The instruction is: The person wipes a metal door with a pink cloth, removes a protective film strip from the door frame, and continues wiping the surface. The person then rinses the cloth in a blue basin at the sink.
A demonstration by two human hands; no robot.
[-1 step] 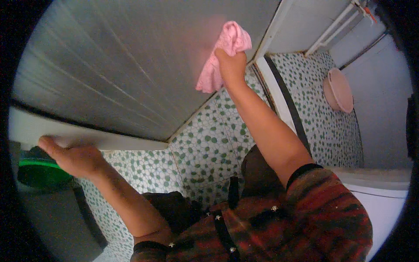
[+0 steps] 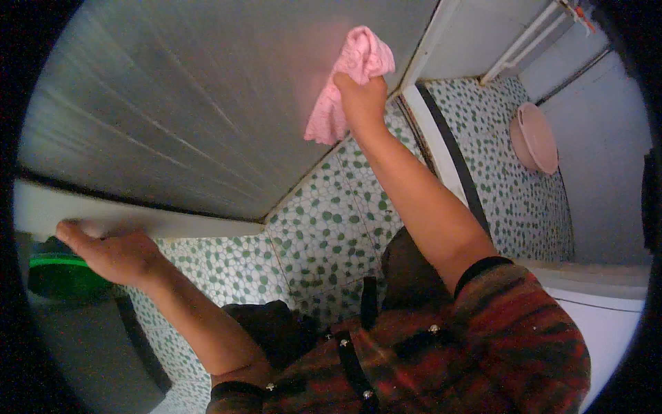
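Gripping a bunched pink textured cloth (image 2: 360, 56): right hand (image 2: 364, 103), upper centre of frame, cloth at flat grey panel (image 2: 207, 90). Left hand (image 2: 118, 255), lower left, at panel's long white edge (image 2: 193, 219); fingers hidden, can't tell grip. Round green basin (image 2: 65, 279) just beside it.

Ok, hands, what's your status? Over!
Right hand: gripping cloth, at panel. Left hand: at panel's white edge. Nothing visibly blocking cloth.

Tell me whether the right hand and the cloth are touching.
Touching. The head view shows the right hand gripping the cloth, its thumb lying against the pink fabric with no gap between.
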